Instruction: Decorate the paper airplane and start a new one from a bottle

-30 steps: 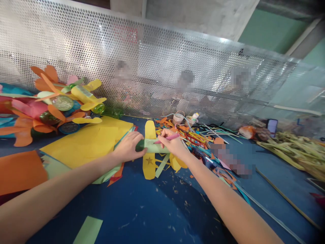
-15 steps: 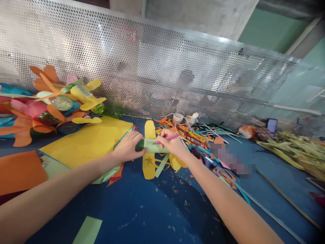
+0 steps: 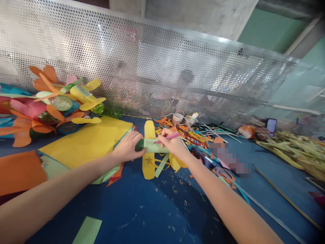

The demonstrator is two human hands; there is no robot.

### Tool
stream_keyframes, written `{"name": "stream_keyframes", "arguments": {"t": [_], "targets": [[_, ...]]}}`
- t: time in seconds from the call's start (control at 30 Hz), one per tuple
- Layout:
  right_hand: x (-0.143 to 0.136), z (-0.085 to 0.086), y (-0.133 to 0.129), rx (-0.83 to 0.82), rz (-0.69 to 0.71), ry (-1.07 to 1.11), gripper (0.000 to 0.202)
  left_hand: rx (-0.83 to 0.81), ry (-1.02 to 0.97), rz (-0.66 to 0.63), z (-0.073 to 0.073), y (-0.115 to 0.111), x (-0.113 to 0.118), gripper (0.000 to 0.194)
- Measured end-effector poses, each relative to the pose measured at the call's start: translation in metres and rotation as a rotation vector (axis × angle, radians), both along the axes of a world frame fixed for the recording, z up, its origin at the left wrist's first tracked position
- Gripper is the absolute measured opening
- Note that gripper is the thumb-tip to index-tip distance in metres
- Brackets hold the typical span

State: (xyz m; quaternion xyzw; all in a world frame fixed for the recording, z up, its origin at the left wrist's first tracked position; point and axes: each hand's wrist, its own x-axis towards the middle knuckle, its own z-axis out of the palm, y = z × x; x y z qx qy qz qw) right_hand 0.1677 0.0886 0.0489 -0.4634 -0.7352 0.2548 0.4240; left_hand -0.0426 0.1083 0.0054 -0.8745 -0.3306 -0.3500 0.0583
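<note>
A toy plane (image 3: 150, 146), a green bottle wrapped in pale green paper, lies on the blue table with yellow paper wings (image 3: 149, 130). A dark star marks the near wing. My left hand (image 3: 130, 146) is closed round the bottle's dark green end, at the left. In my right hand (image 3: 172, 141) is a pink pen (image 3: 172, 136), its tip at the pale green paper on the body. Yellow paper tail pieces (image 3: 177, 163) show under my right wrist. Part of the body is hidden behind my right hand.
Yellow sheets (image 3: 83, 142) lie left of the plane, with finished-looking paper-and-bottle planes (image 3: 83, 96) behind. Coloured scraps (image 3: 195, 135), a glue bottle (image 3: 194, 117) and cups are at the back right. A perforated metal screen (image 3: 162, 61) stands behind; dry husks (image 3: 291, 145) lie far right.
The pen tip has shifted very slightly over the pale green paper. My left hand and the plane stay in place.
</note>
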Motion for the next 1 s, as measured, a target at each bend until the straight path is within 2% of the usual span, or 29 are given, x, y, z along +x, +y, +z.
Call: {"name": "stream_keyframes", "arguments": {"t": [0.37,0.57,0.8,1.0], "targets": [[-0.0013,0.0002,0.0014,-0.006,-0.022,0.006,0.024,-0.009,-0.001,-0.004,0.0012,-0.0007,0.0003,0.02],[-0.0025,0.0009,0.001,0.023,0.021,-0.006,0.023,0.001,-0.009,-0.013,0.0009,-0.0007,0.0003,0.02],[-0.001,0.0008,0.0017,0.037,-0.04,-0.032,0.025,0.002,-0.001,-0.012,0.0009,-0.0009,0.0001,0.021],[-0.0024,-0.0009,0.0014,0.02,0.036,0.014,0.022,0.009,-0.024,-0.018,0.0013,-0.0013,0.0005,0.02]]}}
